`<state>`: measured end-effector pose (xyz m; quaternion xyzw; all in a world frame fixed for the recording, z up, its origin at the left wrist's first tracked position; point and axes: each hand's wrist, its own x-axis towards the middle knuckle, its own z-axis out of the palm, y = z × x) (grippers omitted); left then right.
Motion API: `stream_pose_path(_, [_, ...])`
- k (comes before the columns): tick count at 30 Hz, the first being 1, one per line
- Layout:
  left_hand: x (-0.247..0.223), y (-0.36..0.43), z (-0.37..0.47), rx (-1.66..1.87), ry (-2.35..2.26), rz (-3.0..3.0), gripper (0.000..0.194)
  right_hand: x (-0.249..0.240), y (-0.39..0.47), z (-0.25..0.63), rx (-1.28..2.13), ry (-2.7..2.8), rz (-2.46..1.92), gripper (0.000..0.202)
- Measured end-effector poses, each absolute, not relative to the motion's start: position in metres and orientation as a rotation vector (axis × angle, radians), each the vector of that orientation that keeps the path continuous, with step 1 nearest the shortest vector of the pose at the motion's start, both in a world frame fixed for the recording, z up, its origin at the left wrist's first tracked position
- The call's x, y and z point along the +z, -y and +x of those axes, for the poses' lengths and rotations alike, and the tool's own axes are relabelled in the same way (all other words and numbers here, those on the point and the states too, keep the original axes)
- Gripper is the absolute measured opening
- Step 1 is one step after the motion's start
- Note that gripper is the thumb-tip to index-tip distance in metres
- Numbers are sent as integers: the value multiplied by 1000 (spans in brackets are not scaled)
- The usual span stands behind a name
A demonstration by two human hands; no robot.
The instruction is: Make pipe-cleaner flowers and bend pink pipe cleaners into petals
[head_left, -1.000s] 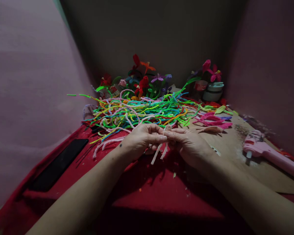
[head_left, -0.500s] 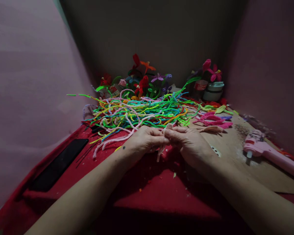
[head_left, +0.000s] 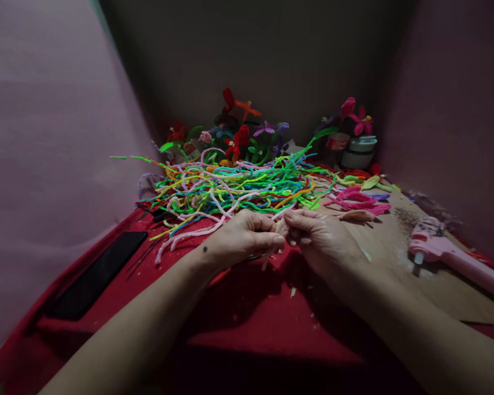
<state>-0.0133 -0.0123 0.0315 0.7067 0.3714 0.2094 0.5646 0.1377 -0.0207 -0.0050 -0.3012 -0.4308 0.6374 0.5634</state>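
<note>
My left hand [head_left: 249,236] pinches a small pale pinkish-beige fuzzy piece [head_left: 281,226] between thumb and fingers. A thin pale end [head_left: 265,263] hangs below those fingers. Close against it on the right, my right hand [head_left: 313,233] has its thumb and index finger closed on the same piece's right edge. Just behind both hands lies a heap of fuzzy craft stems [head_left: 230,186] in green, pink, yellow, blue and orange. The palms hide part of what is held.
A black phone [head_left: 99,274] lies on the red cloth [head_left: 251,334] at left. At right, a pink glue gun [head_left: 444,249] rests on brown cardboard [head_left: 395,280]. Pink fuzzy pieces [head_left: 360,200], fuzzy flowers [head_left: 239,142] and a lidded jar [head_left: 359,152] stand or lie farther back.
Both hands have shifted slightly on the pale piece. My right thumb has moved up and right, and more of the piece shows between the fingers.
</note>
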Motion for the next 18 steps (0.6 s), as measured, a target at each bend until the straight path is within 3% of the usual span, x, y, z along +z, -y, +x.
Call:
stream_pose_path(8, [31,16,-9,523,-954,1729,23,2,29,140,1420,1082,-840,11])
stream_pose_path(18, [28,13,-10,529,-928,1694,25,-2,20,143,1508,1021,-729,17])
